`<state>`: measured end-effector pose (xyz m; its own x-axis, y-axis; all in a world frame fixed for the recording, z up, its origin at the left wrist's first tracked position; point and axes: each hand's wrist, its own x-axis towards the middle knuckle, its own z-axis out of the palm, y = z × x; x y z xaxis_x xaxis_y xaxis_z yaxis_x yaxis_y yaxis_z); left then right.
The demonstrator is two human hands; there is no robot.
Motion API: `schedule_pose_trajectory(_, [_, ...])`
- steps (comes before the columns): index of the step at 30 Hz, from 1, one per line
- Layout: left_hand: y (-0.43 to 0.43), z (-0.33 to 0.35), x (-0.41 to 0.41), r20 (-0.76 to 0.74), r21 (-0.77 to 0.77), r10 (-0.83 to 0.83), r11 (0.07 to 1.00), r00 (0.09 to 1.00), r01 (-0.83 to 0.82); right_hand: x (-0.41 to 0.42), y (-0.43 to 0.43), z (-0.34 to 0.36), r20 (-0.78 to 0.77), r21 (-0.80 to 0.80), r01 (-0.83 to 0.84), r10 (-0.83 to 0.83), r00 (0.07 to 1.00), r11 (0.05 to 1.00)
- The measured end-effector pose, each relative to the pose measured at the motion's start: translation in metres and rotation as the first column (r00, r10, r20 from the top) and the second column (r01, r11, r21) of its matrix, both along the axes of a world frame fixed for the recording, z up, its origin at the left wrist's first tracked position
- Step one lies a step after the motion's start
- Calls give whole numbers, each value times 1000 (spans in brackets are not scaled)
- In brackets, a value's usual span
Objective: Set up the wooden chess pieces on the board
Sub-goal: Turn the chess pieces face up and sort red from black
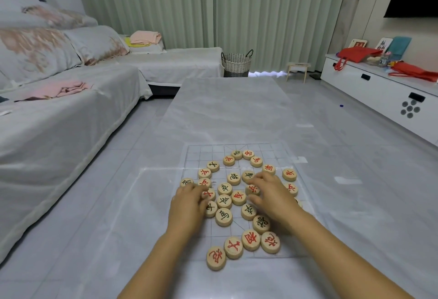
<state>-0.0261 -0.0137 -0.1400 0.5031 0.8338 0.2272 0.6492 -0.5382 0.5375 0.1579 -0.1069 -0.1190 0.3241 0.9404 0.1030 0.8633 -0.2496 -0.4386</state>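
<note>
Head view, single frame. The table runs from 6 toward 12 o'clock. The clear gridded board lies flat on its near end.

The chess pieces, round wooden discs with red or dark characters, are scattered face-up over the board in no ordered rows. A loose arc sits at the board's 12 o'clock. Four discs touch in a line at its 6 o'clock, and the leftmost of these hangs off the grid.

My left hand is at the board's 9 o'clock, palm down. Its fingers are bent over a red-marked disc. I cannot tell whether it pinches that disc or only rests on it.

My right hand is at 3 o'clock, palm down with its fingers spread. Its fingertips lie by a second red disc, and the thumb is splayed below it. No clear grip is seen.

A sofa is at 9 o'clock, a basket at 12 and a white cabinet at 2.
</note>
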Motion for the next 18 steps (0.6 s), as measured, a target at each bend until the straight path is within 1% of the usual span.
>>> schedule_pose_trajectory(2, [17,0,8,-148,28,-69,997,987,74,-1,15,2,-1,-103,-8,8,1000,995])
schedule_pose_trajectory(4, [30,3,14,-296,7,-144,988,944,153,-3,26,4,0,-183,-3,3,1000,983])
schedule_pose_trajectory(5, [34,5,15,-335,-16,-174,984,926,179,-5,29,5,20,-211,-9,13,1000,977])
schedule_pose_trajectory(7, [38,8,14,-356,-46,-222,974,908,221,-8,35,4,78,-244,-31,52,996,969])
schedule_pose_trajectory(10, [39,3,2,-295,-36,-238,971,925,238,-9,38,2,110,-254,-19,48,993,967])
schedule_pose_trajectory(14, [38,-6,-24,-168,-19,-201,979,965,201,8,36,4,120,-266,77,-46,992,961])
schedule_pose_trajectory(18, [32,-8,-45,-26,-107,-178,979,984,175,18,32,3,109,-271,118,-92,990,955])
